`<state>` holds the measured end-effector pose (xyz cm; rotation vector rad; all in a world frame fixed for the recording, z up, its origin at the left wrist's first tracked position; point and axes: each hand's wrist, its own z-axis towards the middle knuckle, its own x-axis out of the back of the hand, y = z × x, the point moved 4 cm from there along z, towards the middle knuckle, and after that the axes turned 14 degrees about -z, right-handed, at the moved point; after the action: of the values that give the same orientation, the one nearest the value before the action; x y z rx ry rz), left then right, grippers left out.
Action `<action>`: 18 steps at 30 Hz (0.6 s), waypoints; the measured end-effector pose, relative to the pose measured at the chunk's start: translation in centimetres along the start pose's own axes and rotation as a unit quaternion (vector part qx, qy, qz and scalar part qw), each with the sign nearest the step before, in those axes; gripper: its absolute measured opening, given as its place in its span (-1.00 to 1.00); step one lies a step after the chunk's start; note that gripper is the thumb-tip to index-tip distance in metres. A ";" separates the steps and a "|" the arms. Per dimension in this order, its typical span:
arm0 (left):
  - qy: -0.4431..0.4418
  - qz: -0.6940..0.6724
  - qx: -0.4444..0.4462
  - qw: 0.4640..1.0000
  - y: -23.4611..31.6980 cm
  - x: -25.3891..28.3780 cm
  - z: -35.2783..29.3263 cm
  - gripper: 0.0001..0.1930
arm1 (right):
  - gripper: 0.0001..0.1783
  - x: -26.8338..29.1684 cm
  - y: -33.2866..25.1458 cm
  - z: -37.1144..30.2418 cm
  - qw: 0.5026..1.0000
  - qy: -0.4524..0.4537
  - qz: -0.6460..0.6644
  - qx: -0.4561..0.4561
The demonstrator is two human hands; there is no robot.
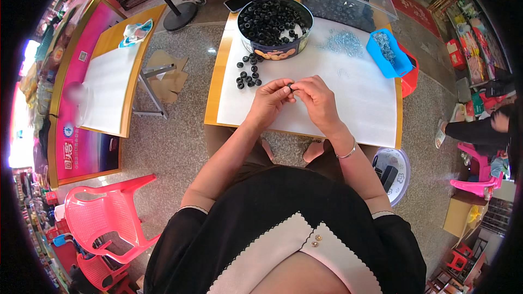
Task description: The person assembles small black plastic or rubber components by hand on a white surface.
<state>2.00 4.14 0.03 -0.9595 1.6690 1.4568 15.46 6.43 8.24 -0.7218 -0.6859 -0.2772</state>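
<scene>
Near the front of the white-topped table [327,114], my left hand [267,102] pinches a small round black piece [290,86] between thumb and fingers. My right hand [317,100] meets it there, its thumb and fingertips closed; whatever they hold is too small to make out. Several loose black pieces [249,74], rounded with a hole in some, lie left of my hands. Beyond them stands a round dark tin [278,52] filled with more such pieces. Tiny clear bluish parts [344,42] are spread on the white sheet at the right.
A blue tray [400,68] of small clear parts overlaps a red tray [410,83] at the table's right edge. A clear bin [348,8] with black pieces and a phone [245,1] are at the back. Below right stands a white basin [402,171]; a pink chair [109,215] is left.
</scene>
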 end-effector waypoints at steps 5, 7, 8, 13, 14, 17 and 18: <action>-0.013 0.064 0.010 0.998 0.0 0.3 0.0 -0.64 | -0.70 -0.1 0.9 -0.3 0.966 -0.096 0.169 -0.169; -0.031 0.066 0.010 0.997 0.2 -0.7 -0.3 -0.53 | -0.67 0.1 1.7 -0.3 0.970 -0.138 0.149 -0.137; -0.049 0.068 0.009 0.996 0.4 -1.2 -0.4 -0.41 | -0.64 0.0 2.0 -0.4 0.970 -0.181 0.127 -0.103; -0.047 0.082 0.038 0.995 0.5 -1.8 -0.7 -0.24 | -0.64 0.1 1.6 -0.3 0.972 -0.203 0.114 -0.029; -0.043 0.085 0.039 0.995 0.5 -1.7 -0.7 -0.24 | -0.64 0.1 1.4 -0.4 0.968 -0.213 0.124 -0.039; -0.053 0.084 0.038 0.994 0.5 -1.4 -0.7 -0.25 | -0.66 0.0 1.1 -0.6 0.971 -0.192 0.130 -0.054; -0.053 0.084 0.038 0.994 0.4 -1.4 -0.7 -0.25 | -0.66 -0.3 1.1 -0.7 0.971 -0.191 0.130 -0.055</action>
<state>2.27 3.58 1.56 -0.7013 1.7484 1.5134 16.11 6.76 7.11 -0.9741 -0.9347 0.0704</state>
